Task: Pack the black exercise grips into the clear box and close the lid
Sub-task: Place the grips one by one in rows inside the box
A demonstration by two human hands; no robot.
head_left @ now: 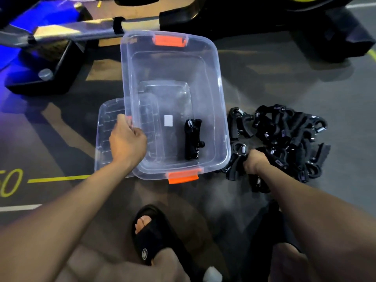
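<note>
1 grip packed, the heap waits beside the box.
Left hand (127,137) grasps the clear box (220,110) rim; right hand (255,162) clenches around grips in the pile (284,139); 1 grip (192,139) lies inside.

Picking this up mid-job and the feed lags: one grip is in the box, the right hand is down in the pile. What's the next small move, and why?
Probably lift the right hand with the grip it has closed on and carry it left over the clear box, dropping it beside the single grip already inside. The left hand holds the near wall steady, the lid lies off underneath, and most of the pile remains on the floor.
</note>
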